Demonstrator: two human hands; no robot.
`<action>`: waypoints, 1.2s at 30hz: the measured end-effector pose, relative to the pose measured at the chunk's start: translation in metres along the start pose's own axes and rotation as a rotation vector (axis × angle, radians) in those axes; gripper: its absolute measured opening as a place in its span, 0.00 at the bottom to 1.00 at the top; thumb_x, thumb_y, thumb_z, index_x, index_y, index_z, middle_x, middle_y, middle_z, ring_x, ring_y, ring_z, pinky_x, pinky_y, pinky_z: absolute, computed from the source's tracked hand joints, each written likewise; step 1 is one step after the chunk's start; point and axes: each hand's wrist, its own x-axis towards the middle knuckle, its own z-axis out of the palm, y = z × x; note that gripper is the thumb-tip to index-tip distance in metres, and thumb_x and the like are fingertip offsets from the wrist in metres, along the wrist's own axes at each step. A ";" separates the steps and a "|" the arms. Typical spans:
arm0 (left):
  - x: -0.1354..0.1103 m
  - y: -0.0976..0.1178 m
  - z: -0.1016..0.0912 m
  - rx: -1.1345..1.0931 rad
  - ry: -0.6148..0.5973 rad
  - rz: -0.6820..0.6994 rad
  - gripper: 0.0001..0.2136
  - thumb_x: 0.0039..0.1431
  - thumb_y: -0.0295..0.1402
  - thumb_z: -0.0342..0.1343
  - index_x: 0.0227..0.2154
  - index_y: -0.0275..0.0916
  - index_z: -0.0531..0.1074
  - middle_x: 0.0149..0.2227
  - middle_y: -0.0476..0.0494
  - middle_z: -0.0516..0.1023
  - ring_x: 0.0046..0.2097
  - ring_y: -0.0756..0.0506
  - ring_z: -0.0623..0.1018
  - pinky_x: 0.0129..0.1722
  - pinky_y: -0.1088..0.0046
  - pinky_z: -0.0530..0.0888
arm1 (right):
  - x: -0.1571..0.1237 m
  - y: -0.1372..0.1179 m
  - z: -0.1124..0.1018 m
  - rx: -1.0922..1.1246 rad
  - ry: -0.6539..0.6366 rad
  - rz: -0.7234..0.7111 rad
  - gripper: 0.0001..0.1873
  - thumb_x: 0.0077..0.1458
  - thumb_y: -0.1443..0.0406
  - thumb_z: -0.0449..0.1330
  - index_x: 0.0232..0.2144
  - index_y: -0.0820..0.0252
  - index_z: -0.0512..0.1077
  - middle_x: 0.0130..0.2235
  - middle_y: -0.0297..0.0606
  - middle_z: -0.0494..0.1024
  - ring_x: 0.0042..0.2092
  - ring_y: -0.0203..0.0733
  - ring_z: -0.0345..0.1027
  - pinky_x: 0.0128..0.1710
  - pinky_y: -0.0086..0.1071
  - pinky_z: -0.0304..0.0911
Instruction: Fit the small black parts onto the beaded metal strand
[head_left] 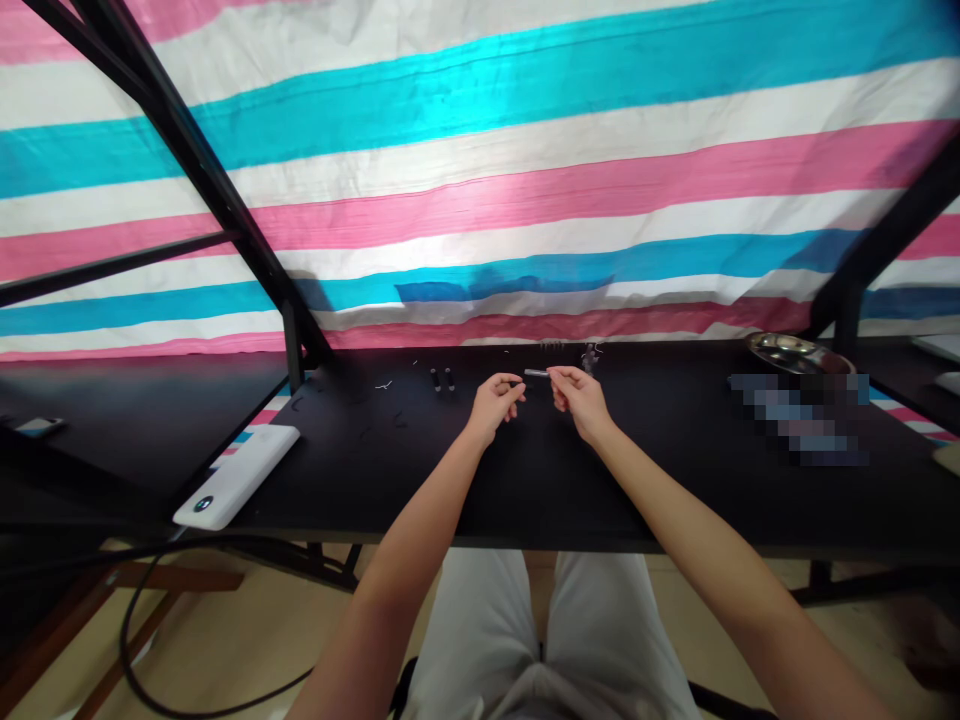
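My right hand (582,400) pinches the end of a short, thin grey rod (536,373), which points left across the gap between my hands. My left hand (495,406) is closed, thumb and fingers together. Something small and dark shows at its fingertips, too small to name. Both hands are just above the black table (555,490). To their left, two short dark cylinders (442,380) with pale ends stand side by side. Behind my right hand is a little cluster of small greyish parts (591,357).
A white power bank (238,478) with a cable lies on the table's left edge. White scraps (384,385) and dark bits (400,420) lie left of my hands. A shiny metal bowl (799,352) is at the far right, by a blurred-out patch. Black frame bars rise on both sides.
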 end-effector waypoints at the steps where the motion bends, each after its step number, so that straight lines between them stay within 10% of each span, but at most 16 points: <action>1: -0.001 0.000 0.001 0.007 -0.042 -0.008 0.17 0.46 0.39 0.60 0.35 0.34 0.67 0.23 0.51 0.71 0.15 0.57 0.65 0.12 0.82 0.57 | -0.001 0.000 0.001 -0.001 -0.025 0.014 0.19 0.41 0.52 0.63 0.31 0.60 0.70 0.19 0.26 0.60 0.18 0.26 0.49 0.15 0.25 0.45; 36: -0.010 0.011 0.003 -0.075 -0.189 -0.084 0.17 0.55 0.46 0.49 0.38 0.36 0.68 0.18 0.53 0.66 0.16 0.54 0.67 0.14 0.81 0.59 | -0.001 0.006 -0.005 -0.408 -0.356 -0.032 0.17 0.41 0.53 0.62 0.28 0.61 0.70 0.21 0.31 0.71 0.21 0.31 0.60 0.21 0.28 0.57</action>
